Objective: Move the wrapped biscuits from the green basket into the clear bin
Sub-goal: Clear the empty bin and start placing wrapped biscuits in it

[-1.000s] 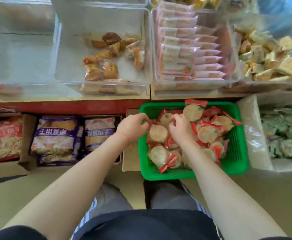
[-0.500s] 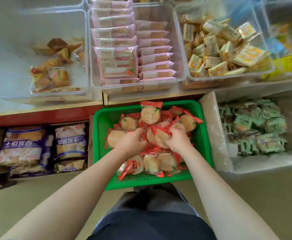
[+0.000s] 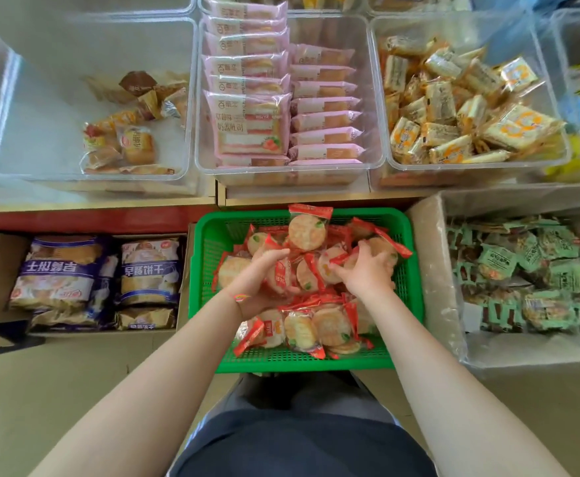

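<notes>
A green basket point(image 3: 209, 249) on the floor in front of me holds several round biscuits in red-edged clear wrappers point(image 3: 307, 230). Both my hands are inside it. My left hand point(image 3: 264, 280) cups a bunch of the wrapped biscuits from the left, fingers curled around them. My right hand point(image 3: 367, 270) grips more of them from the right. On the shelf above, the clear bin point(image 3: 17, 108) at upper left holds only a few brown and orange snack packs.
Further clear bins on the shelf hold pink wafer packs point(image 3: 247, 122) and yellow-white packs point(image 3: 453, 108). Left of the basket, a cardboard box holds blue bags point(image 3: 61, 270). To the right a lined box holds green packets point(image 3: 529, 270). My knees are just behind the basket.
Both hands have closed in on the pile and gathered biscuits between them. The camera view has shifted, so the basket sits more to the centre.
</notes>
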{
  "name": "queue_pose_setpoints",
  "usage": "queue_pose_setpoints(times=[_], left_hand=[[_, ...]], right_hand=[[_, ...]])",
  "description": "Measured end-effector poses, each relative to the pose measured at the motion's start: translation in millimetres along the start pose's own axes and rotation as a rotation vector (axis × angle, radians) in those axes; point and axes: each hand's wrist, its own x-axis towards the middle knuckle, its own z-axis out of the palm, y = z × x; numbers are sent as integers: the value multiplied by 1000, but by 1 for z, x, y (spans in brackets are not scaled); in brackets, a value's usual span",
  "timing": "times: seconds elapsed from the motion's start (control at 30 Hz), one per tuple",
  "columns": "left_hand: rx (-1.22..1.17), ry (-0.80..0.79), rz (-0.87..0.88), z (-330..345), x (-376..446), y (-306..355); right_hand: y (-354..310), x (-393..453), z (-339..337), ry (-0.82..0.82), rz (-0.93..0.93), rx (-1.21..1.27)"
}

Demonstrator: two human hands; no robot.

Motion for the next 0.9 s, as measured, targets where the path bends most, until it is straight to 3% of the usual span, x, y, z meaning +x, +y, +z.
queue_pose_setpoints(times=[0.1,0.2,0.43,0.6,0.9], left_hand=[[-130,-46,-15,-13,1,-1],[-146,-52,-38,-23,4,-6],[-115,-15,-19,-26,2,0],[-26,84,71,-14,-13,17],[54,23,244,-45,-71,48]], right_hand=[[0,-3,22,-79,9,-73],[-4,-9,37,32,-68,-142],[-15,-31,-1,303,-268,424],[-35,-52,-38,-82,-307,919],[-63,-93,-22,-384,-311,1136]])
